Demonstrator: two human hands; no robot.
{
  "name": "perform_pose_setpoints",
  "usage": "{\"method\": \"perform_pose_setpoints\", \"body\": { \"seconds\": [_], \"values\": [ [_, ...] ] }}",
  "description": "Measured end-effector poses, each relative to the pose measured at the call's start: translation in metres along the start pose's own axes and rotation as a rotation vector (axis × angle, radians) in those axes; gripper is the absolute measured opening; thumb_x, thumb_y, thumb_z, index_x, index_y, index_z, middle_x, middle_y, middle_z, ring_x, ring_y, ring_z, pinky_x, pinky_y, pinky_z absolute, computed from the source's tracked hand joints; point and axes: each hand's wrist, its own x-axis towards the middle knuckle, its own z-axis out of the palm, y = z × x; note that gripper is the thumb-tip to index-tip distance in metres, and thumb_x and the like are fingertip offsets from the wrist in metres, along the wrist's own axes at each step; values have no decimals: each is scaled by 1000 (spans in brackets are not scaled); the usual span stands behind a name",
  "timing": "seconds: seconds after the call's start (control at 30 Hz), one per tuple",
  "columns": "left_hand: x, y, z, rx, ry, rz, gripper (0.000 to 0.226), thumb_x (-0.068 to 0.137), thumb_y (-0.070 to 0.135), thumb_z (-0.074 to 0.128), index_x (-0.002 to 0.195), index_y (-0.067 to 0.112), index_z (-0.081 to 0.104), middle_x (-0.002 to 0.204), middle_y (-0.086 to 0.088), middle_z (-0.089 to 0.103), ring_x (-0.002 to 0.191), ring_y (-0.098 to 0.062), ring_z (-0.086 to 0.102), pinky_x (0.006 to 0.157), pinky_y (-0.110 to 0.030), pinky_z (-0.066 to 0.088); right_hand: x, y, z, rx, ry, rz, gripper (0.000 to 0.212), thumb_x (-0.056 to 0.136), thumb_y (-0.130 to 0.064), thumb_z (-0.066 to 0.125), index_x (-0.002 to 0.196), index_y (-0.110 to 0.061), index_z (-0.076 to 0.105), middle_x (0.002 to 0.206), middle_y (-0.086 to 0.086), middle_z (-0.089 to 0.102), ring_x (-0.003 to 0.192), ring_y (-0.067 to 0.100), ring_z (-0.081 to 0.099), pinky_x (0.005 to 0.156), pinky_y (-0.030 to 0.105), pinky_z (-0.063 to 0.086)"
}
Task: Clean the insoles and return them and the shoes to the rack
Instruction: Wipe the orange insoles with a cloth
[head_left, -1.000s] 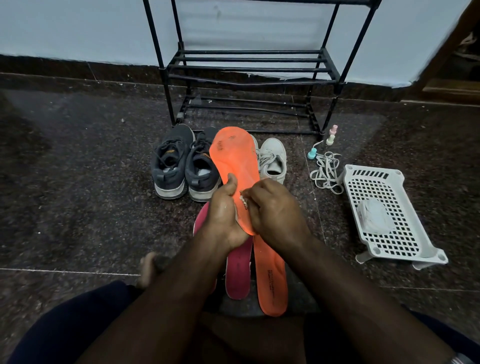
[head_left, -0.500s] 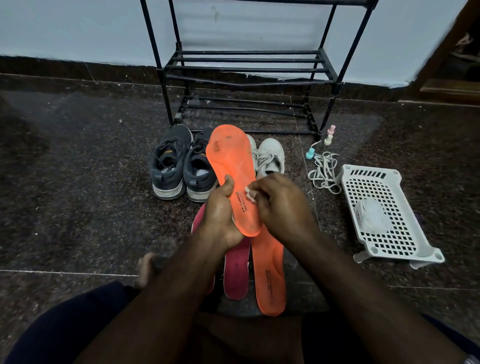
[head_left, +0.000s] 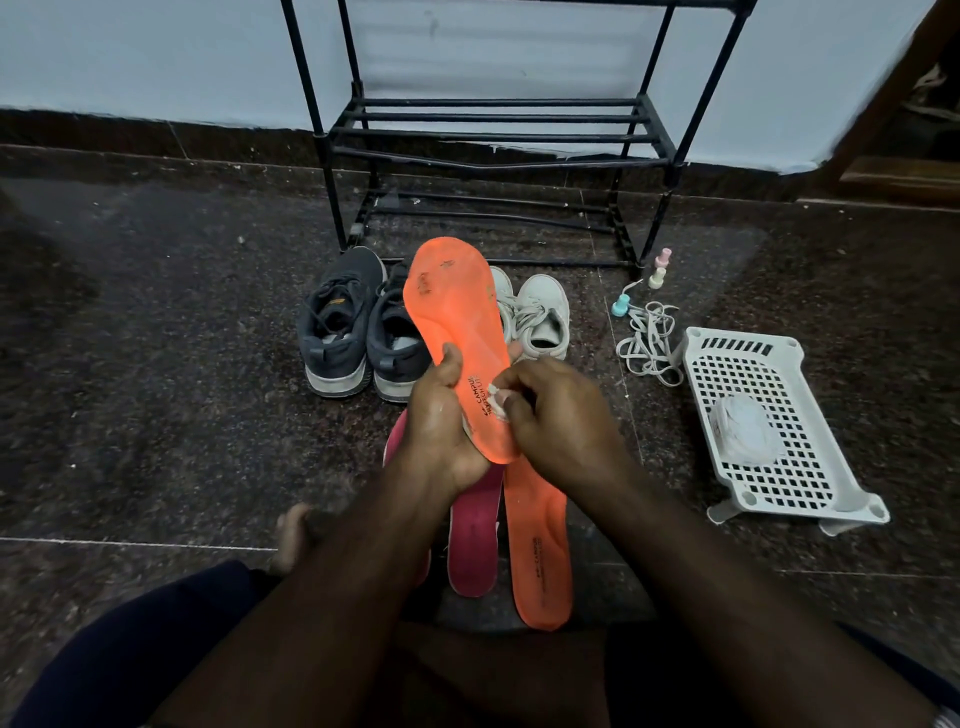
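Upright above the floor, an orange insole (head_left: 457, 338) is gripped at its heel end by the left hand (head_left: 441, 431), thumb laid across the printed face, while a small white wad (head_left: 496, 408) is pinched in the curled fingers of the right hand (head_left: 558, 421) and pressed to the insole just beside that thumb. Directly below the grip, a second orange insole (head_left: 537, 551) and a pink insole (head_left: 475, 540) are laid flat. Beyond the grip, dark sneakers (head_left: 358, 332) and white sneakers (head_left: 537, 317) are lined up before the black rack (head_left: 488, 135). Well right of the grip, loose laces (head_left: 649, 343) and a white basket (head_left: 769, 421) are seen.
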Motion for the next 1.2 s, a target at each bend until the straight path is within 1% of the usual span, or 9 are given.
{"method": "perform_pose_setpoints", "body": {
  "seconds": [0.2,0.3,0.37,0.47,0.53,0.63,0.8,1.0,1.2],
  "values": [
    [7,8,-6,-24,19,66,67,104,56,25,113,2,64,108,-13,75,129,-37,54,111,-56,35,-13,-8,0,15,-248,22,14,89,-16,61,95,-18,74,93,-2,72,83,8,60,73,23,42],
    [2,7,0,21,21,63,67,104,55,26,108,2,66,97,-14,76,110,-34,67,94,-50,47,-8,-6,-4,65,-119,29,12,86,-14,64,92,-17,74,88,-3,71,81,8,61,73,24,43],
    [0,2,2,25,21,33,69,103,56,28,122,-1,63,107,-18,74,96,-30,72,89,-44,54,0,-4,-1,6,3,16,12,86,-13,64,94,-15,74,91,3,68,88,17,62,79,29,45],
    [1,-3,0,27,39,18,73,103,58,28,134,-2,56,131,-24,63,118,-33,63,100,-45,49,0,-7,4,-73,-47,17,15,88,-15,61,96,-15,73,94,8,67,90,24,62,79,37,48],
    [3,-1,-3,39,48,29,72,103,58,26,124,-1,62,122,-23,68,127,-36,55,102,-49,43,-7,-8,4,-72,-140,-7,16,87,-15,60,95,-15,74,94,7,69,89,22,63,79,35,47],
    [4,8,-2,11,52,67,66,104,57,24,113,5,64,96,-14,77,116,-35,59,100,-55,39,-15,-10,-1,60,-210,30,13,86,-14,63,89,-18,75,87,-1,73,80,12,65,75,29,49],
    [-3,-3,4,7,35,32,65,104,54,29,113,0,64,101,-18,74,88,-31,74,85,-43,51,0,-5,0,-6,49,-4,11,84,-10,65,91,-13,74,89,6,68,86,20,63,77,23,40],
    [0,-3,1,1,36,14,68,103,57,27,125,3,62,107,-21,73,113,-34,61,93,-48,47,-11,-9,-2,-69,-146,-6,16,87,-15,62,97,-16,75,97,5,70,91,20,64,80,33,48],
    [0,14,0,-13,25,37,66,103,56,29,135,5,56,104,-22,74,96,-36,71,83,-53,49,-7,-2,-16,294,-190,160,7,84,-14,71,86,-20,75,69,-10,69,58,5,60,63,30,52]
  ]
}}
